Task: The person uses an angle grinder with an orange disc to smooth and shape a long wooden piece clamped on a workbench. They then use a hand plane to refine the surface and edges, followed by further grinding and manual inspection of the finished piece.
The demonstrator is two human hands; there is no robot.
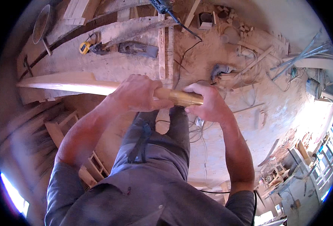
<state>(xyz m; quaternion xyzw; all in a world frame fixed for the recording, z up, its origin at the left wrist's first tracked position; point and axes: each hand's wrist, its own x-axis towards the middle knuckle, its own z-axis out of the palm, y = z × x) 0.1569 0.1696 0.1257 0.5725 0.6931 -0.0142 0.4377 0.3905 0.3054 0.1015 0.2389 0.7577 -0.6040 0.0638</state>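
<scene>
A long pale wooden piece shaped like a bat [80, 83] lies level across my front, its wider end to the left over the workbench. My left hand [138, 92] is closed round its narrow, handle-like part. Toward the right the handle ends in a shiny golden-brown section [185, 98]; whether that is a sleeve or a wrapping, I cannot tell. My right hand [209, 103] grips this end, thumb and fingers closed on either side. Part of the handle is hidden under my left hand.
On the dusty workbench [117, 34] lie a yellow tape measure [85, 48], a dark block-like tool [138, 49] and a wooden strip [161, 49]. A corded power tool [161, 5] rests at the far edge. Another power tool [221, 71], wood scraps and cables lie on the floor.
</scene>
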